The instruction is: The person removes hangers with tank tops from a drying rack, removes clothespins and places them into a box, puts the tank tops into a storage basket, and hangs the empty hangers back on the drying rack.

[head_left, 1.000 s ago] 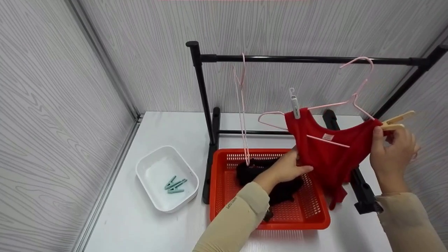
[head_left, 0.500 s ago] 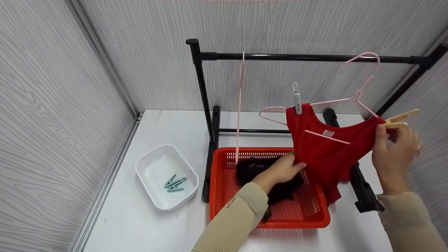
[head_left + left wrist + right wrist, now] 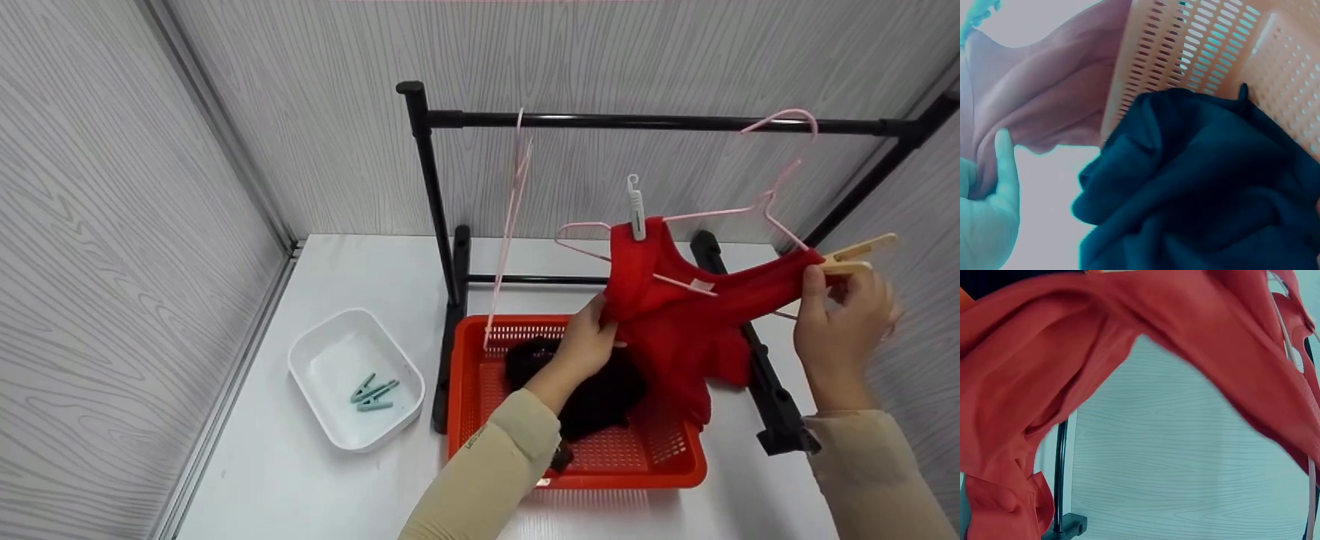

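A red sleeveless top [image 3: 675, 337] hangs on a pink hanger [image 3: 712, 214], whose hook overlaps the black rail in the head view. My left hand [image 3: 587, 341] grips the side edge of the top below its left shoulder, pulling the cloth out to the left. At the other shoulder my right hand [image 3: 847, 330] pinches the fabric, thumb in front. Right above those fingers, a yellow clothespin [image 3: 855, 253] bites that shoulder. A white clothespin [image 3: 637, 214] stands on the left shoulder. Folds [image 3: 1027, 371] of the top fill much of the right wrist view, where my right hand is out of sight.
Below the top sits a red perforated basket [image 3: 465, 405] with dark clothing [image 3: 600, 394] in it. A black rack [image 3: 637, 121] stands behind, a second pink hanger [image 3: 510, 217] on its rail. To the left, a white tub [image 3: 322, 405] holds green clothespins [image 3: 373, 394].
My left hand has moved left and up, drawing the top's side edge with it, so the cloth bunches and stretches sideways. The second hanger swings on the rail. My right hand stays nearly still.
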`<state>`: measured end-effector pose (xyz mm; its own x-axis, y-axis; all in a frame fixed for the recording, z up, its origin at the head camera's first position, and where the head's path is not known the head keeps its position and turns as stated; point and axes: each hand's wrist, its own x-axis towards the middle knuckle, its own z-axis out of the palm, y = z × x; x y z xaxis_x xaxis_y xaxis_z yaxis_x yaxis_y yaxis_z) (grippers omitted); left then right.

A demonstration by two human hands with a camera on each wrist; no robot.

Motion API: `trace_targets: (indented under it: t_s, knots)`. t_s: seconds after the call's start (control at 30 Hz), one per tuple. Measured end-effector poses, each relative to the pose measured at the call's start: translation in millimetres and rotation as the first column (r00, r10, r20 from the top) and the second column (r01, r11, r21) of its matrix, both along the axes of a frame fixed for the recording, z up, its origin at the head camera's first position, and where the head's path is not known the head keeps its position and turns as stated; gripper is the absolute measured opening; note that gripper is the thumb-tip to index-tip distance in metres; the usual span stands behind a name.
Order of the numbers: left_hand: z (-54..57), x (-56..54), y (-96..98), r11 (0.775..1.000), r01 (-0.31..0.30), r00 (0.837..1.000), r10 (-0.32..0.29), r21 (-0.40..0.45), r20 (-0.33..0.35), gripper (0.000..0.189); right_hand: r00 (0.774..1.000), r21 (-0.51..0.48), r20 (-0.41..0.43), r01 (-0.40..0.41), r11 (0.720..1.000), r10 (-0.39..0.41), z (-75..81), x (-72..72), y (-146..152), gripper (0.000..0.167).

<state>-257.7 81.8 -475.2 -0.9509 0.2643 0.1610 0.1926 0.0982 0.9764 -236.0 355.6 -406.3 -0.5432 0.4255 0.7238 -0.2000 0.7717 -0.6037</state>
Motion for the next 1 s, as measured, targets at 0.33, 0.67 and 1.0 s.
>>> trace_targets:
  t_s: [0.33, 0.67, 1.0]
  knots:
    - [29.8, 4.9, -16.9, 0.984, -0.167, 0.935, 0.139, -0.059, -0.326, 0.027, 0.999, 0.023, -0.028, -0.032, 0.999, 0.033, 3.0, 1.3, -0.5, 0.039]
    - [24.3, 3.6, -32.1, 0.947, -0.203, 0.9, 0.08, -0.249, -0.428, 0.019, 0.997, 0.009, -0.039, -0.071, 0.997, 0.071, -1.0, 0.5, 0.4, 0.036]
    - [-8.6, 7.4, -23.3, 0.876, -0.001, 0.946, -0.155, -0.483, -0.284, 0.032, 0.997, -0.065, -0.016, -0.074, 0.995, 0.073, 13.9, 13.4, -23.3, 0.033]
